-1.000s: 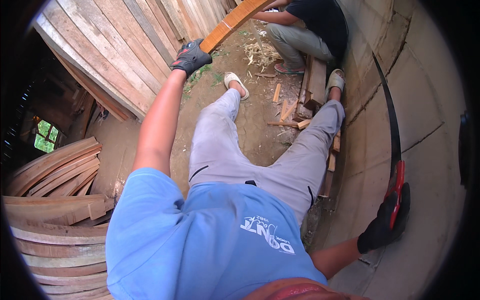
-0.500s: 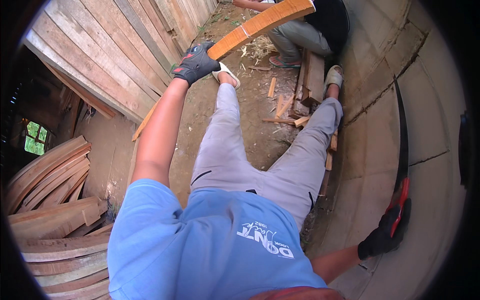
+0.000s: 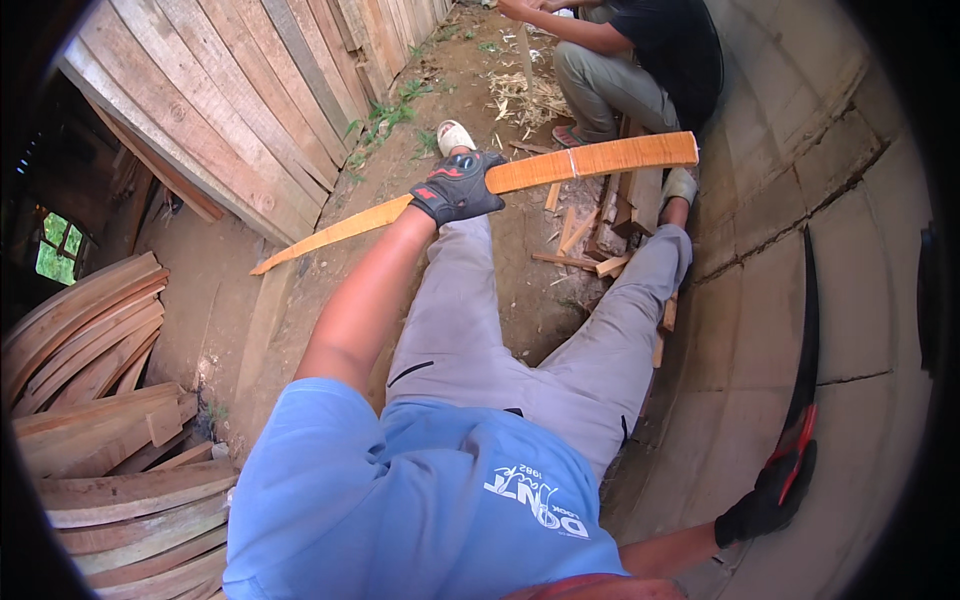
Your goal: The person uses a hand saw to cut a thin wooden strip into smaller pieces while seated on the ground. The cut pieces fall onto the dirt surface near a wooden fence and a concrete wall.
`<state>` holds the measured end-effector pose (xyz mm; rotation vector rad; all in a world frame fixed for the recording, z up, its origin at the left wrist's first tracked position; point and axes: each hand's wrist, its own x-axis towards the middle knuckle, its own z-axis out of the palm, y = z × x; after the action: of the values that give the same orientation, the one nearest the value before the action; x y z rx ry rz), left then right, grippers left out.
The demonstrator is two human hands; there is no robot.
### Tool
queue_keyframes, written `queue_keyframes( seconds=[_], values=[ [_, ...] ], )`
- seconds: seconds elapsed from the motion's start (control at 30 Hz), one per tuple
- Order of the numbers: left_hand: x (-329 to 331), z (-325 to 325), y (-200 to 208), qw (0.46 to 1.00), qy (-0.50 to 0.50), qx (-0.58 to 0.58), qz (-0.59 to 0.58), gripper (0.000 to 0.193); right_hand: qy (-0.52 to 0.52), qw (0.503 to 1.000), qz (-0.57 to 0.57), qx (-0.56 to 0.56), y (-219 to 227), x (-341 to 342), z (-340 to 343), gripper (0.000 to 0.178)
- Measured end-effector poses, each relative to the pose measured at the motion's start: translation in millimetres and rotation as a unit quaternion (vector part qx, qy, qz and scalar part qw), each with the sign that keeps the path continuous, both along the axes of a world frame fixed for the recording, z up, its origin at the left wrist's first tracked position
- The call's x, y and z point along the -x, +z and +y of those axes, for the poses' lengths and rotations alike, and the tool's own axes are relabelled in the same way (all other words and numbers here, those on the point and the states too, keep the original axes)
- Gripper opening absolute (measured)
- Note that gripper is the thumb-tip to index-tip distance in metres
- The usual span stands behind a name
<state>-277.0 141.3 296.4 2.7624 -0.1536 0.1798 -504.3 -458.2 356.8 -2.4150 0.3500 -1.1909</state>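
My left hand (image 3: 458, 188), in a dark grey glove with red marks, is closed around a long curved wooden board (image 3: 620, 155). The board lies crosswise over my legs, its thin end pointing left and its squared end right; a pale line crosses it near the right part. Low on the right, my right hand (image 3: 770, 500) in a black glove grips a pruning saw (image 3: 808, 320) by its red handle. The saw's long, dark, curved blade points up alongside the block wall, apart from the board.
Another person (image 3: 640, 70) squats at the far end beside wood shavings (image 3: 527, 103). Wood offcuts (image 3: 565, 262) lie by a timber beam (image 3: 640, 190) near my right foot. Curved boards (image 3: 90, 325) are stacked at left, below a plank wall (image 3: 210, 100). A block wall (image 3: 860, 270) rises close on the right.
My left hand has brought the board down and nearer, swinging its right end lower so it lies flatter across the view. The saw has dropped slightly with my right hand.
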Motion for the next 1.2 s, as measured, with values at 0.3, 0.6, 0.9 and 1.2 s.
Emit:
queue_keyframes(
  seconds=[0.3,0.6,0.9,1.2],
  values=[
    [8.4,-7.0,-93.3,0.997,-0.019,-0.029,0.062,0.042,-0.002,0.996,-0.007,0.089,5.7,-1.2,4.3,0.036],
    [23.0,-4.2,-190.0,0.997,0.003,-0.053,0.049,0.034,0.044,0.997,-0.03,-0.055,5.9,-2.6,13.1,0.038],
    [34.7,12.7,-206.6,0.994,0.097,-0.039,-0.011,0.021,-0.009,0.999,-0.008,-0.036,18.4,-4.7,35.8,0.04],
    [49.2,31.7,-205.4,0.994,0.102,-0.043,-0.026,0.022,0.072,0.995,0.017,-0.069,15.4,-9.5,67.4,0.043]
  ],
)
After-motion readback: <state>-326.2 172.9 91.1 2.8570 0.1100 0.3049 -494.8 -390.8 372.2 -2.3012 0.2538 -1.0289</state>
